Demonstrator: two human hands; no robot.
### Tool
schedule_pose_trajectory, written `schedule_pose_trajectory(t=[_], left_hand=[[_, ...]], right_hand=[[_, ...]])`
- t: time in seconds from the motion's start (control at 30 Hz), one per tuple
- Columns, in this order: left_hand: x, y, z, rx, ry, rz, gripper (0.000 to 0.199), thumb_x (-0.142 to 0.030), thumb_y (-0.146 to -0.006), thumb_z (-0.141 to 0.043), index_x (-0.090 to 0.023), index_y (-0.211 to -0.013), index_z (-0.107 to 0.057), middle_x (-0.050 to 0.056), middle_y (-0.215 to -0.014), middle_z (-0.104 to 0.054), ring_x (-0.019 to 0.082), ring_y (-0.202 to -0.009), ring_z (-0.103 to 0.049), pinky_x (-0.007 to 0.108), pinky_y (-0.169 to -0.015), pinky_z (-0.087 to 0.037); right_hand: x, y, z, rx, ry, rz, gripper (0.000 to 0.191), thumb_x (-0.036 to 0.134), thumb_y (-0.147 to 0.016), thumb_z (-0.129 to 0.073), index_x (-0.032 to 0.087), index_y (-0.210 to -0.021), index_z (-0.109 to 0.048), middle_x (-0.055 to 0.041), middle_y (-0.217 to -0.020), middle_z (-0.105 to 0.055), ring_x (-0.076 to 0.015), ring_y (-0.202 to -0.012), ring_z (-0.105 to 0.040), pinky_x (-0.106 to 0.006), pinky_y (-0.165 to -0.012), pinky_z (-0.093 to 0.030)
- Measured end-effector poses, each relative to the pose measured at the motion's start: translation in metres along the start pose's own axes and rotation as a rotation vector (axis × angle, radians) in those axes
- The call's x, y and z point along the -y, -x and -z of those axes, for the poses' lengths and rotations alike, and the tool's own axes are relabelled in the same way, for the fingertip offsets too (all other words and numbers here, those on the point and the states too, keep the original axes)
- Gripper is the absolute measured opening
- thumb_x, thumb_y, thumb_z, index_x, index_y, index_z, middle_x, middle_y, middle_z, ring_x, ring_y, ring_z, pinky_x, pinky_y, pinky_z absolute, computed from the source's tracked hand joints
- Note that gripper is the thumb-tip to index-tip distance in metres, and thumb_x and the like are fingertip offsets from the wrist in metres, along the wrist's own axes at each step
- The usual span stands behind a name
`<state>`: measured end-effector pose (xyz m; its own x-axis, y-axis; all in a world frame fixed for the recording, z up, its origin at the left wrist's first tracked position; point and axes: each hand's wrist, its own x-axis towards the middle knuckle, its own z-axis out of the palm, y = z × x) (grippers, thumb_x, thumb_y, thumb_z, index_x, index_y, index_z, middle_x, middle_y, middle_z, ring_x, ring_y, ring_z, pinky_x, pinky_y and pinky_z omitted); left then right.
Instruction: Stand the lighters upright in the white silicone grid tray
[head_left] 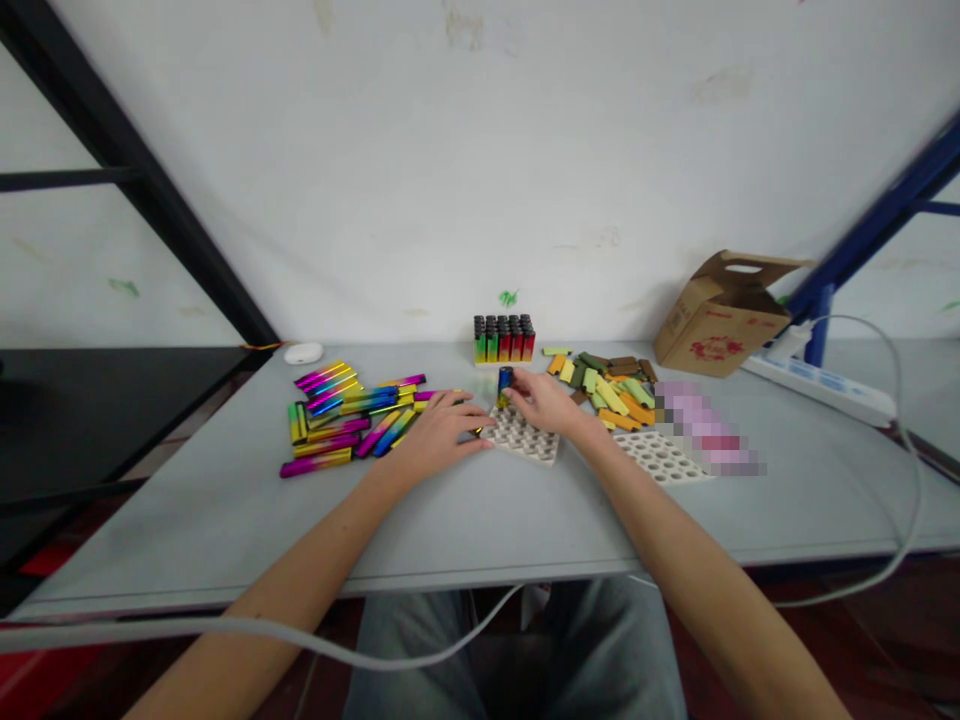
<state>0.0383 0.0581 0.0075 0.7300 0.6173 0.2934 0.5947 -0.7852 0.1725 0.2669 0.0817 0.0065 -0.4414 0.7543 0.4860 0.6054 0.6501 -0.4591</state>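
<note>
My right hand (541, 398) pinches a shiny blue-and-gold tube (505, 380) with a dark top. It holds the tube upright at the back left corner of a white holed tray (536, 443). My left hand (442, 432) is at the tray's left edge, its fingertips touching it. Between its thumb and fingers shows the gold and dark end of another shiny tube (477, 432), mostly hidden by the hand. Left of that hand lies a loose pile of metallic tubes (379, 432) in purple, gold and blue.
Dark-topped tubes (504, 340) stand in rows by the wall. Yellow, green and brown pieces (611, 393) lie right of my hands, near a second holed tray (660, 458). Farther right are a cardboard box (716, 325), a power strip (825, 385) and a white cable (916, 470). A white case (303, 353) sits back left.
</note>
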Motion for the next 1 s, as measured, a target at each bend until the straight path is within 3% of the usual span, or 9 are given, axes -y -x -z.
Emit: schedule_pose_trajectory(t=[0.3,0.57,0.7,0.77,0.87,1.0], left_hand=[[0.003,0.0,-0.002,-0.003,0.005,0.001,0.031,-0.044,-0.087,-0.062,-0.028,-0.113,-0.069,0.002,-0.114,-0.07,0.028,-0.119,-0.049,0.047,-0.105,-0.032],[0.003,0.001,-0.003,-0.016,0.001,-0.014,0.03,-0.044,-0.089,-0.059,-0.029,-0.112,-0.069,0.002,-0.112,-0.07,0.026,-0.12,-0.049,0.045,-0.105,-0.032],[0.003,0.001,-0.003,-0.019,0.009,-0.016,0.029,-0.044,-0.089,-0.059,-0.029,-0.112,-0.069,0.002,-0.111,-0.07,0.026,-0.118,-0.051,0.045,-0.105,-0.033],[0.003,0.001,-0.004,-0.024,0.013,-0.015,0.03,-0.044,-0.088,-0.059,-0.029,-0.112,-0.069,0.003,-0.111,-0.07,0.026,-0.118,-0.051,0.046,-0.105,-0.033],[0.003,0.002,-0.004,-0.028,0.02,-0.017,0.031,-0.044,-0.089,-0.059,-0.028,-0.113,-0.069,0.004,-0.111,-0.07,0.026,-0.119,-0.05,0.047,-0.106,-0.033],[0.003,0.002,-0.005,-0.032,0.029,-0.013,0.031,-0.043,-0.089,-0.06,-0.027,-0.114,-0.069,0.004,-0.113,-0.07,0.026,-0.119,-0.05,0.048,-0.106,-0.033]], right_hand=[[0.005,0.0,-0.002,-0.01,0.011,-0.028,0.012,0.023,-0.09,-0.047,0.018,-0.082,-0.054,-0.0017,-0.066,-0.058,-0.0152,-0.057,-0.047,-0.026,-0.058,-0.036],[0.006,0.003,-0.011,-0.039,-0.168,-0.078,0.011,0.024,-0.09,-0.048,0.016,-0.09,-0.056,-0.004,-0.077,-0.061,-0.016,-0.067,-0.054,-0.029,-0.065,-0.045],[0.005,0.001,-0.012,-0.206,-0.324,-0.089,0.026,0.028,-0.092,-0.045,0.016,-0.111,-0.057,-0.011,-0.102,-0.062,-0.0196,-0.089,-0.058,-0.036,-0.081,-0.049],[0.004,0.0,-0.008,-0.296,-0.37,-0.12,0.032,0.031,-0.094,-0.042,0.017,-0.12,-0.055,-0.0125,-0.11,-0.059,-0.0195,-0.089,-0.059,-0.037,-0.081,-0.05],[0.001,-0.001,0.001,-0.288,-0.343,-0.135,0.034,0.032,-0.092,-0.047,0.019,-0.122,-0.058,-0.0108,-0.104,-0.061,-0.0191,-0.085,-0.059,-0.036,-0.076,-0.051],[-0.006,0.0,0.006,-0.217,-0.361,-0.182,0.035,0.029,-0.077,-0.067,0.016,-0.109,-0.063,-0.0064,-0.092,-0.065,-0.0166,-0.076,-0.06,-0.032,-0.072,-0.051]])
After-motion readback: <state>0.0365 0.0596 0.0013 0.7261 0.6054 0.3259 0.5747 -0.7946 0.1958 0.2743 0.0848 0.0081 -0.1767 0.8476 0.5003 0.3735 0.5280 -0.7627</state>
